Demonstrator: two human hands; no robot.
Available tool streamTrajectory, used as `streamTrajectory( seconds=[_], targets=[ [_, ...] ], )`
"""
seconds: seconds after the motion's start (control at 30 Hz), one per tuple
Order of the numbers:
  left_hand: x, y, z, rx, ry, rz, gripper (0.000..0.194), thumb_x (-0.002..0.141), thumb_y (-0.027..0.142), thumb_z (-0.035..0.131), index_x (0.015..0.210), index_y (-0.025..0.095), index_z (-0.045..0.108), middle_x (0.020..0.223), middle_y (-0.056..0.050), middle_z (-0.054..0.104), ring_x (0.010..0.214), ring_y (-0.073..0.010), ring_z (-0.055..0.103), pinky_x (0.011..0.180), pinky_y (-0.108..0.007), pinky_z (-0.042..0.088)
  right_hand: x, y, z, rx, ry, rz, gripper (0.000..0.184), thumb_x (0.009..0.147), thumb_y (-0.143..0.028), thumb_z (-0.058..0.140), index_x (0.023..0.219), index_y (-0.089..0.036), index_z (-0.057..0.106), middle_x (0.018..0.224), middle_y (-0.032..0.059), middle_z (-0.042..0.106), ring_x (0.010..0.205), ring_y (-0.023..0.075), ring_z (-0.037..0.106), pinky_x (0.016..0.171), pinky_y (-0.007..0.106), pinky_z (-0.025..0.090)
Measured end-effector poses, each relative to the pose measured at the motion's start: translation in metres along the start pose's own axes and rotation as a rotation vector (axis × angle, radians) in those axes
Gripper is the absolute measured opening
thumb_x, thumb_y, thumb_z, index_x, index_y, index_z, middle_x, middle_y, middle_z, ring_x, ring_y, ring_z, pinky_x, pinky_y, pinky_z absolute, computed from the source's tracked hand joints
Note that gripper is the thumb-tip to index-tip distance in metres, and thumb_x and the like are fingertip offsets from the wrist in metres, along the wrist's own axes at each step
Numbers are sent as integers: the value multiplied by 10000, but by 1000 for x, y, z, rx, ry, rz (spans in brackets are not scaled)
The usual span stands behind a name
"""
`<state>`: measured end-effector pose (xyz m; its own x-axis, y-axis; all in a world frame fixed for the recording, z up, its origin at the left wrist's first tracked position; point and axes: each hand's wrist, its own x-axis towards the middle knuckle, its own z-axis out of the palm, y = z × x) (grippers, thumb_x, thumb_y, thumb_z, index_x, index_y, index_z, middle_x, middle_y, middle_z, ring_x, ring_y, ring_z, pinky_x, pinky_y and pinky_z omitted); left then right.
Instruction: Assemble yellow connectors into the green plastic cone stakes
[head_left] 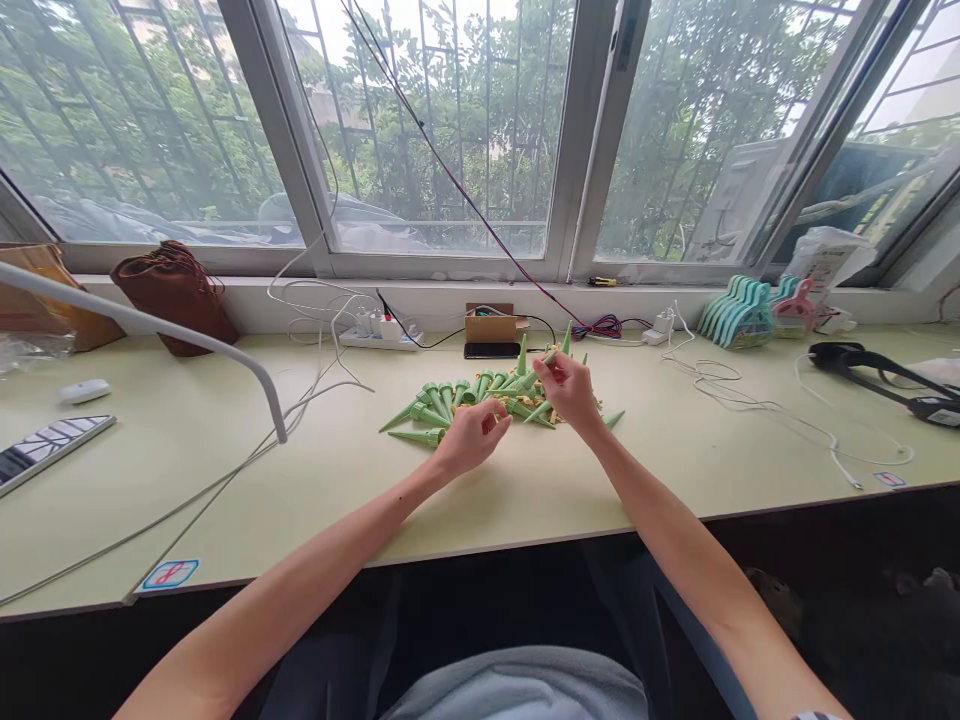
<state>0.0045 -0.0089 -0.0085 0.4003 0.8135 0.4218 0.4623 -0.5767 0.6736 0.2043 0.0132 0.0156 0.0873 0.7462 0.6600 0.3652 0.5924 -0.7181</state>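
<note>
A pile of green plant watering spikes (431,408), pointed cones with wider ribbed heads, lies on the table in front of me. Small yellow pieces (553,415) are scattered among them. Over the pile's right side, my right hand (568,390) is closed, its fingertips pinching one green spike (546,362) that is held tilted. My left hand (474,437) hovers by the near edge of the pile, thumb and fingers curled together. Whatever may be between those fingers is too small to make out. Each hand partly covers the spikes behind it.
Behind the pile are a small cardboard box (489,325), a dark phone (491,351) and a white power strip (381,338). White cables (300,400) run across the left side. Green hangers (739,312) and a black headset strap (885,380) sit at right.
</note>
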Motion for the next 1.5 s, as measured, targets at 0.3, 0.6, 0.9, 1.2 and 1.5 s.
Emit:
streamTrajectory(
  seconds=[0.3, 0.6, 0.9, 1.2, 1.5],
  targets=[
    [-4, -5, 2, 168, -143, 127, 231, 917, 292, 499, 789, 183, 657, 515, 47, 477, 477, -95, 389, 565, -234, 321, 10, 11, -11, -270, 37, -90, 394, 930, -505, 509, 670, -218, 434, 571, -25, 435, 531, 123, 371, 559, 263, 341],
    [-6, -6, 2, 212, -219, 186, 227, 926, 270, 490, 805, 191, 665, 565, 13, 553, 512, -119, 451, 581, -252, 327, 28, 11, -10, -476, -123, -173, 382, 933, -384, 509, 637, -221, 331, 556, -27, 410, 540, 128, 351, 585, 275, 298],
    [-8, -1, 2, 251, -263, 219, 247, 933, 284, 481, 818, 195, 680, 578, -4, 555, 537, -140, 478, 586, -266, 338, 41, 29, 4, -587, -186, -66, 289, 928, -341, 521, 682, -215, 437, 618, 12, 555, 566, 153, 436, 599, 279, 303],
    [-8, 1, 2, 249, -281, 228, 230, 925, 266, 501, 803, 200, 684, 579, -3, 573, 537, -141, 497, 588, -263, 343, 39, 38, 6, -605, -180, 28, 185, 922, -305, 536, 769, -201, 523, 677, 43, 605, 630, 177, 508, 610, 278, 327],
    [-9, 0, 1, 213, -286, 239, 187, 901, 237, 521, 804, 202, 678, 580, 0, 570, 544, -140, 489, 593, -267, 350, 36, 37, 8, -569, -150, 75, 247, 959, -334, 474, 750, -209, 514, 694, 59, 597, 626, 190, 491, 599, 296, 322]
  ],
)
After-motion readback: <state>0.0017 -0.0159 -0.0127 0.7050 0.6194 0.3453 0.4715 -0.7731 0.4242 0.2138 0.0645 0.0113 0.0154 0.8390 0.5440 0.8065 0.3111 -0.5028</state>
